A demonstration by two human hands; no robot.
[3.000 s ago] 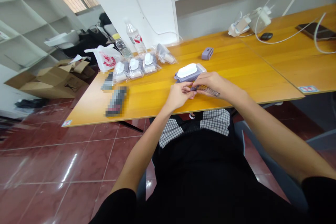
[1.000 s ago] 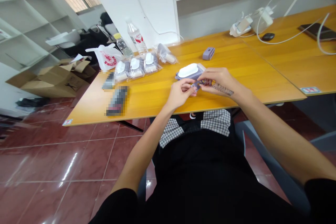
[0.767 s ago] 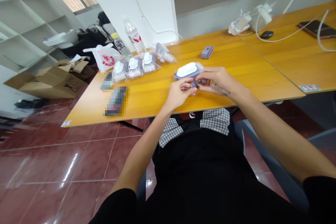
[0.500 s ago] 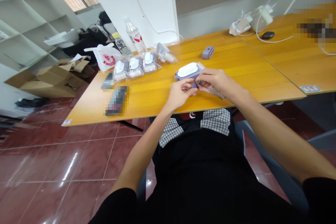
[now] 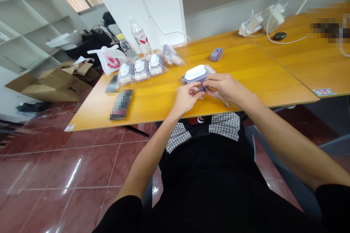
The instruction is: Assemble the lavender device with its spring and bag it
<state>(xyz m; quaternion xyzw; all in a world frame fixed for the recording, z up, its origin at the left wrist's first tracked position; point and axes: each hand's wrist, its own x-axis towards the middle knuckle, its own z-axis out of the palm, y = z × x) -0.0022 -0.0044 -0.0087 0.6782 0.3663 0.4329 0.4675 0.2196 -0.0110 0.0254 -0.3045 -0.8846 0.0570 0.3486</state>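
Close together over the table, both my hands are closed around small things. My left hand (image 5: 186, 98) pinches a small purple-grey piece (image 5: 202, 88), partly hidden by the fingers. From under my right hand (image 5: 222, 84), a narrow strip (image 5: 222, 99) with a brown and purple pattern slants down to the right; its kind is unclear. The right fingertips meet the small piece at the left fingertips. Just behind the hands lies a purple-grey holder (image 5: 202, 78) with a white, ridged oval pad (image 5: 195, 72). Farther back stands a small purple-grey block (image 5: 217, 54) with a slot.
Several similar holders in clear bags (image 5: 141, 71) line the table's back left, near two bottles (image 5: 142, 40) and a white plastic bag (image 5: 111, 60). Blurred-out dark items (image 5: 122, 105) lie front left. A mouse (image 5: 279, 36) and cabled white adapters (image 5: 251, 25) sit back right.
The patterned strip's free end has swung slightly down and left, and my right hand has shifted a little. My left hand holds nearly the same place.
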